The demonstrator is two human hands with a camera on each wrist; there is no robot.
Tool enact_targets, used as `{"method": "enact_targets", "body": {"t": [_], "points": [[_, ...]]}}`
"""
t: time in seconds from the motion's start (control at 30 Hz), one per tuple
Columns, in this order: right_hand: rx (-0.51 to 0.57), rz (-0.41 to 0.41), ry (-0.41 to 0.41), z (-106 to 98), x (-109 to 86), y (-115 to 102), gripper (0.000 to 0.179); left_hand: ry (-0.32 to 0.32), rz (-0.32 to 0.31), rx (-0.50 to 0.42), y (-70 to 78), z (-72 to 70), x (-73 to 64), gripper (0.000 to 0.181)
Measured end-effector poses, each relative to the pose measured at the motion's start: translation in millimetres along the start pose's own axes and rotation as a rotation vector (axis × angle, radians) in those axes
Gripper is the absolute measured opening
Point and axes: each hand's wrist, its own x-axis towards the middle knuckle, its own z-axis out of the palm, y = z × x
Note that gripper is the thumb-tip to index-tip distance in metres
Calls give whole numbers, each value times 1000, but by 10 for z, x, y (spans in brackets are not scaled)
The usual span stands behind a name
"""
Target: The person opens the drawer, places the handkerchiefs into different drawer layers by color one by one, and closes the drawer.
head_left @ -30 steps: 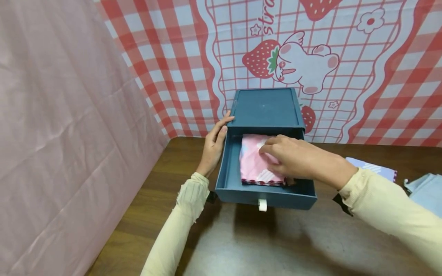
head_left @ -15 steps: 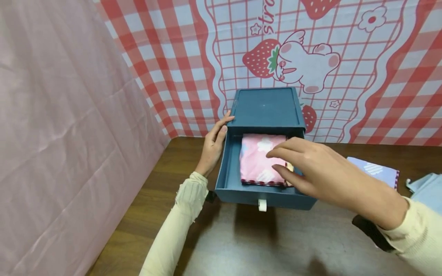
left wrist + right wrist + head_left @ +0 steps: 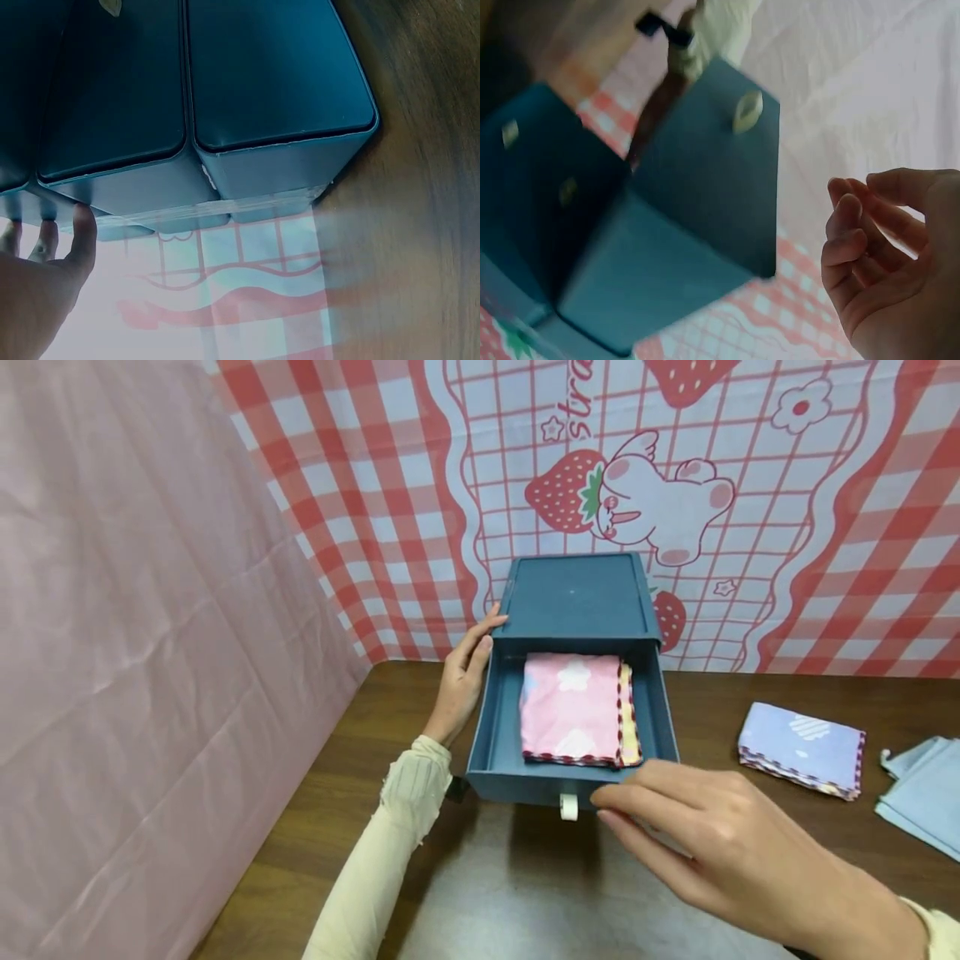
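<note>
A dark blue drawer cabinet [image 3: 579,597] stands with its top drawer [image 3: 525,787] pulled out. In it lies a folded pink towel [image 3: 566,710] with white patterns and a dark red stitched edge. A folded yellow towel [image 3: 628,718] shows along its right side. My left hand [image 3: 459,685] rests against the cabinet's left side, fingers extended; the left wrist view has its fingertips at the casing. My right hand [image 3: 720,843] is in front of the drawer, just right of the white pull tab [image 3: 569,807]. Its fingers are loosely bent, and nothing is between thumb and fingertips.
On the wooden table [image 3: 330,827], to the right, lies a folded lavender towel [image 3: 802,747]. Beyond it is a light blue cloth [image 3: 926,793] at the right edge. A red checked cloth [image 3: 390,510] hangs behind, and a pink curtain [image 3: 150,652] covers the left.
My right hand has left the pink towel in the drawer and moved back, down toward the drawer's front. The yellow towel and lavender towel are now uncovered. My left hand stays put.
</note>
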Motion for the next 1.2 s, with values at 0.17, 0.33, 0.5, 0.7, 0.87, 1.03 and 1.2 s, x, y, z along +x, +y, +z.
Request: {"method": "enact_targets", "body": {"t": [0.17, 0.33, 0.5, 0.7, 0.87, 1.03, 1.2], "points": [[121, 98, -143, 190, -203, -67, 17, 0, -2, 8, 13, -24, -9, 38], [177, 113, -181, 369, -319, -43, 19, -15, -8, 7, 25, -55, -4, 39], [198, 229, -282, 464, -411, -16, 9, -47, -14, 9, 26, -70, 3, 39], [425, 550, -486, 592, -525, 40, 27, -46, -32, 14, 29, -74, 4, 39], [892, 735, -368, 717, -591, 91, 33, -52, -28, 7, 11, -72, 1, 39], [1459, 891, -253, 719, -521, 90, 43, -61, -37, 6, 18, -83, 3, 39], [1574, 1031, -218, 709, -427, 66, 50, -66, -43, 7, 34, -92, 4, 39]]}}
